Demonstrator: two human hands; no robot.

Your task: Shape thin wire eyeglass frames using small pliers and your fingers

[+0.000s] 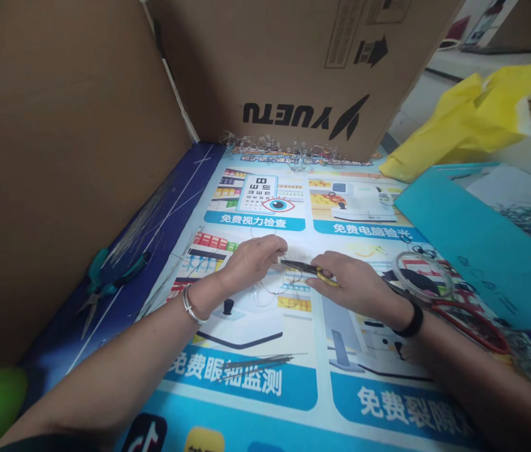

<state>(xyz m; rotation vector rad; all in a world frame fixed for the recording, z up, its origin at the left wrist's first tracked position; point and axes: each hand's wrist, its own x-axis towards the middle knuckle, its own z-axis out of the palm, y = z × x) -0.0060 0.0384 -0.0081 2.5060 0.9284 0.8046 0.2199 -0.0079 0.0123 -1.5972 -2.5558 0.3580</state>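
My left hand (260, 256), with a silver bangle at the wrist, is closed in a pinch on a thin wire. A fine wire loop (277, 294) hangs under the fingertips over the printed mat. In my right hand (353, 279), with a dark band at the wrist, is a small tool with dark tapered jaws and yellow handles (300, 267). Its tip touches or nearly touches the left fingertips. Whether the tool is pliers or scissors I cannot tell. Several dark thin rods (260, 363) lie on the mat below the hands.
Teal-handled pliers (112, 279) and thin wires (136, 226) lie at left by a cardboard wall (68, 138). Red-handled scissors (472, 326), a round clear dish (423, 276) and a teal box (482, 251) stand right. Tangled wire pieces (298, 154) line the back, near yellow plastic (467, 119).
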